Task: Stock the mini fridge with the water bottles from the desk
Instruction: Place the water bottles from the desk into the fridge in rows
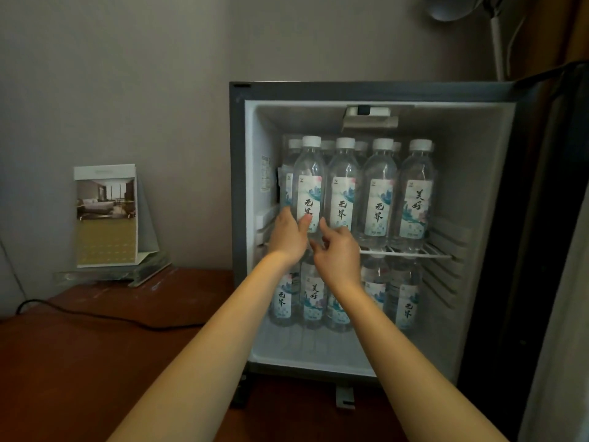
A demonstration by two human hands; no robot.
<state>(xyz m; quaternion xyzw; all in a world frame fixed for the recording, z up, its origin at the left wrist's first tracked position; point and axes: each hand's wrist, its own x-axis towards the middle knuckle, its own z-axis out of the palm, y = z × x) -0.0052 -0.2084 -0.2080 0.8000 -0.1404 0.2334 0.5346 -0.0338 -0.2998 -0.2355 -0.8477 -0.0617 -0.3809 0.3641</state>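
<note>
The mini fridge [237,218] stands open on the desk, its door swung out to the right. Several clear water bottles with white caps fill the upper wire shelf [414,252] and the floor below. My left hand [288,236] holds the base of the front-left upper bottle [308,183], thumb against its label. My right hand [339,253] hovers just right of it with loosely curled fingers, near the second bottle [343,186], holding nothing.
A brown wooden desk [95,362] stretches to the left with a black cable [111,317] across it. A standing brochure card [106,215] in a clear holder sits by the wall. The dark fridge door [548,218] and a curtain close the right side.
</note>
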